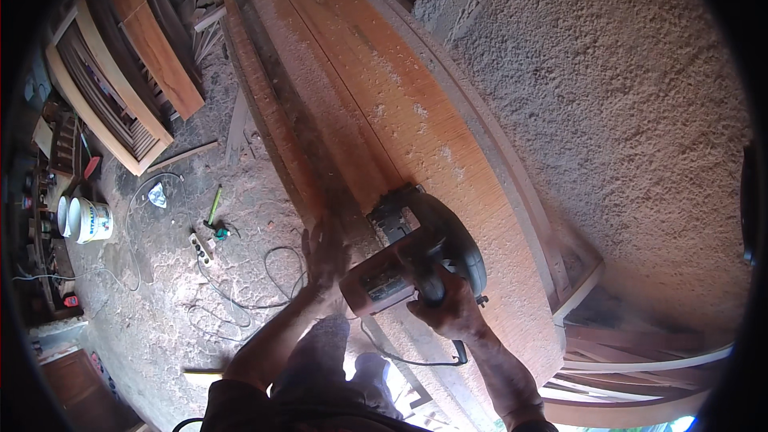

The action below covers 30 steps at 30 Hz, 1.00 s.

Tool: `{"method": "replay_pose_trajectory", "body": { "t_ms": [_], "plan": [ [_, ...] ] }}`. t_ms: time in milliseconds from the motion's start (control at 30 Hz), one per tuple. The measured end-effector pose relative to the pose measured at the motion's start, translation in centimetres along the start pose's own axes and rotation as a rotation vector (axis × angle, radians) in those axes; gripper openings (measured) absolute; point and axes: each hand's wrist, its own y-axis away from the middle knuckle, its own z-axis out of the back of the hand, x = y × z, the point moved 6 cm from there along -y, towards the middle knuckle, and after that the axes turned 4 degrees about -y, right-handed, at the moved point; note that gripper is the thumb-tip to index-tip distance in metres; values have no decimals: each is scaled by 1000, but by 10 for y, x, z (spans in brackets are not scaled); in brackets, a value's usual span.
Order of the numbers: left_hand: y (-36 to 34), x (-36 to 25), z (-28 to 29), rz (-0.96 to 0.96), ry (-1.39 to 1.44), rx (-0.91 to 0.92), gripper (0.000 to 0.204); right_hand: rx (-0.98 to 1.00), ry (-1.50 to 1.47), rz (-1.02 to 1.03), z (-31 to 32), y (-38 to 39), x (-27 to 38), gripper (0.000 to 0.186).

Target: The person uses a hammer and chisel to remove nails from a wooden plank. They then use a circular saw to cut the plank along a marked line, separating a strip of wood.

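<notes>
My right hand [444,304] is closed round the handle of a dark circular saw [380,276], which sits on a long orange wooden board [448,152] dusted with sawdust. The saw's base plate meets a narrow dark strip running along the board's left side, and its blade is hidden. My left hand [324,252] rests with extended fingers at the board's left edge, beside a long wooden rail [280,144], just left of the saw. A black cord hangs below the saw.
Wooden frames [120,88] lean at upper left. White buckets [90,222], a power strip [202,248], a green tool [214,206] and loose cables lie about the dusty floor. A large sawdust heap [600,112] fills the right, with stacked timber [632,360] at lower right.
</notes>
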Motion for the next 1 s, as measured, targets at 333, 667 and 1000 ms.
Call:
{"method": "replay_pose_trajectory", "body": {
  "t_ms": [333, 667, 1000],
  "plan": [
    [-131, 105, 9, -226, 192, -185, 77, 41, 25, -23, -1, -2, -5, 62],
    [-132, 108, 5, -102, 203, 8, 76, 53, 5, -99, -3, -10, -9, 57],
    [-128, 104, 9, -29, 216, 110, 78, 67, -35, -88, -10, -44, 2, 56]
  ]
}}
